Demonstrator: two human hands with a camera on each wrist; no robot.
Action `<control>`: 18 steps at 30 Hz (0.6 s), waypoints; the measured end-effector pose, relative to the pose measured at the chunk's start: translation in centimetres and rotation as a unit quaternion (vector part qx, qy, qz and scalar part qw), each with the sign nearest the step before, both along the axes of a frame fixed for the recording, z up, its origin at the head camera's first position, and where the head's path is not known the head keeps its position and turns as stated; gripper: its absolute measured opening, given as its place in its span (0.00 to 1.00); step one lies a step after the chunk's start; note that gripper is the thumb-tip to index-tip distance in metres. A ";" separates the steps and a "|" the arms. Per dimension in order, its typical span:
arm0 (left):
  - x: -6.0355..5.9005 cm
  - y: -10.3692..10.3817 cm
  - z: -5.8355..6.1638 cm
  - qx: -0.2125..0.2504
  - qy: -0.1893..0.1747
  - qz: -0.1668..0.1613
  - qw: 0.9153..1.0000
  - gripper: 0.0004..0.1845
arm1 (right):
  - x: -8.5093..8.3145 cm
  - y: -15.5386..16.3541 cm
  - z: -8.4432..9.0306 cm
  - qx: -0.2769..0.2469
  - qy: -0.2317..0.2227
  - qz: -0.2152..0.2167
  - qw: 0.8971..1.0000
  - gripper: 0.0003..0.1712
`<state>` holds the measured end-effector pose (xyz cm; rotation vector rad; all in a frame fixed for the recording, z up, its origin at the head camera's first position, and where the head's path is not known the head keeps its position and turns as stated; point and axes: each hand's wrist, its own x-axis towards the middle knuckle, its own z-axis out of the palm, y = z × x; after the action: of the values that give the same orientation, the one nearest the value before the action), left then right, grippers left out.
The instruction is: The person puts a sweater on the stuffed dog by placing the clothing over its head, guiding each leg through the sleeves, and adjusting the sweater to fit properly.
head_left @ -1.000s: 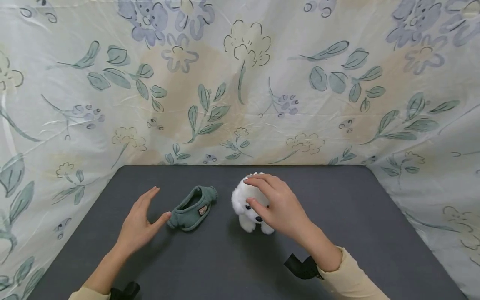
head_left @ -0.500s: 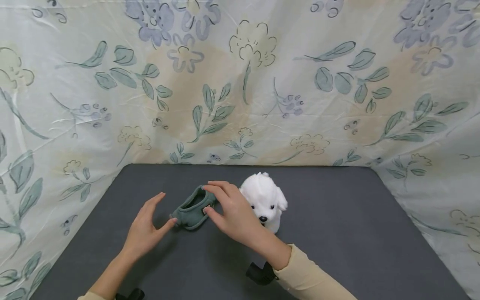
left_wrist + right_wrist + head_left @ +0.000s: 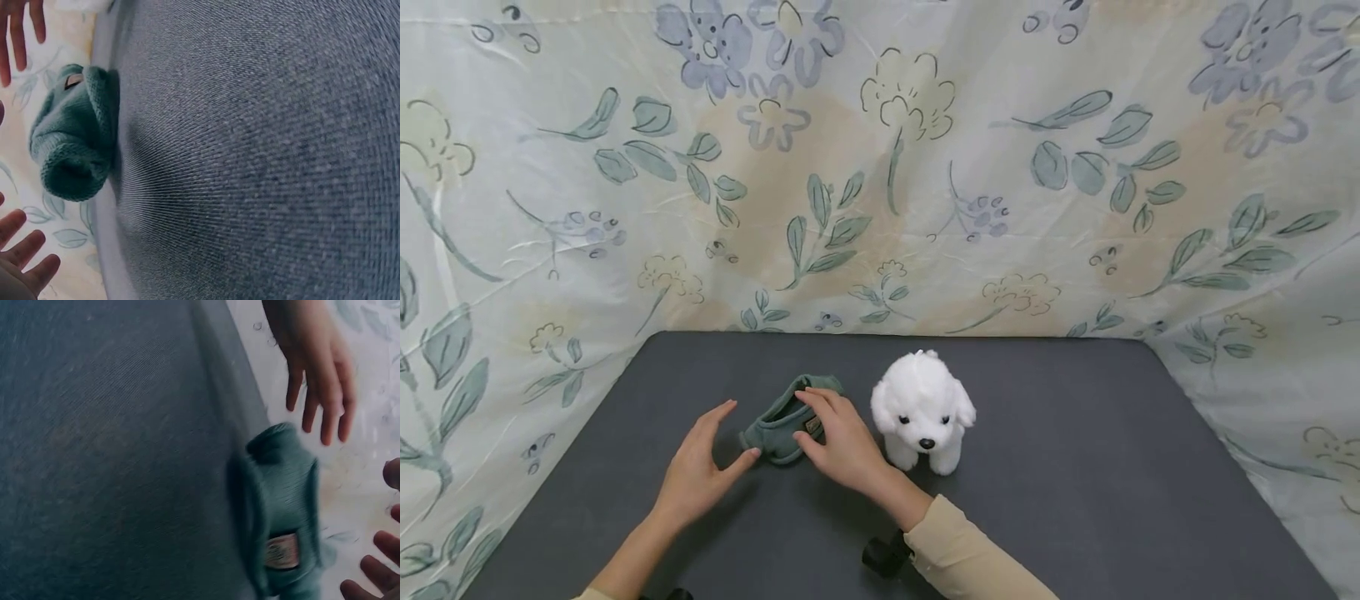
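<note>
A small green knitted toy garment (image 3: 778, 425) with cuffed ends and a patch label lies on the table, its opening facing up. My left hand (image 3: 696, 467) hovers at its left end, thumb and fingers spread. Over its right part reaches my right hand (image 3: 846, 446), fingers extended and thumb apart, hiding some of the cloth. In the left wrist view the garment (image 3: 72, 137) shows one round cuff, with fingers on both sides of it. The right wrist view shows the label on the garment (image 3: 284, 487), and neither hand grips it there.
A white plush dog (image 3: 922, 408) stands upright just right of my right hand, facing forward. The dark grey table (image 3: 1075, 467) ends at a back edge against a floral cloth (image 3: 970, 167), which also hangs at both sides.
My right hand has moved left from in front of the plush dog to the garment, uncovering the dog. The left hand has stayed beside the garment. The head view has shifted slightly.
</note>
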<state>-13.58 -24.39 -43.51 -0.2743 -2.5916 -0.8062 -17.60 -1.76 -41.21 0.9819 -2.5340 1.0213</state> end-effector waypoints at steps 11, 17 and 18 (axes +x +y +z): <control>-0.4 0.0 -0.5 0.012 -0.054 0.018 0.998 0.38 | -3.0 -0.4 -3.2 -0.054 -0.041 -0.035 0.997 0.34; -0.9 0.4 -0.7 0.010 -0.093 0.012 0.996 0.40 | -4.3 -0.5 -3.8 -0.053 -0.061 -0.042 0.996 0.36; -1.0 0.5 -0.8 0.009 -0.097 0.008 0.995 0.41 | -4.4 -0.5 -3.9 -0.051 -0.059 -0.043 0.996 0.36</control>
<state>-14.57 -23.85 -44.31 -0.1769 -2.7601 -0.8893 -22.02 -2.25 -45.09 0.7997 -2.5631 1.2018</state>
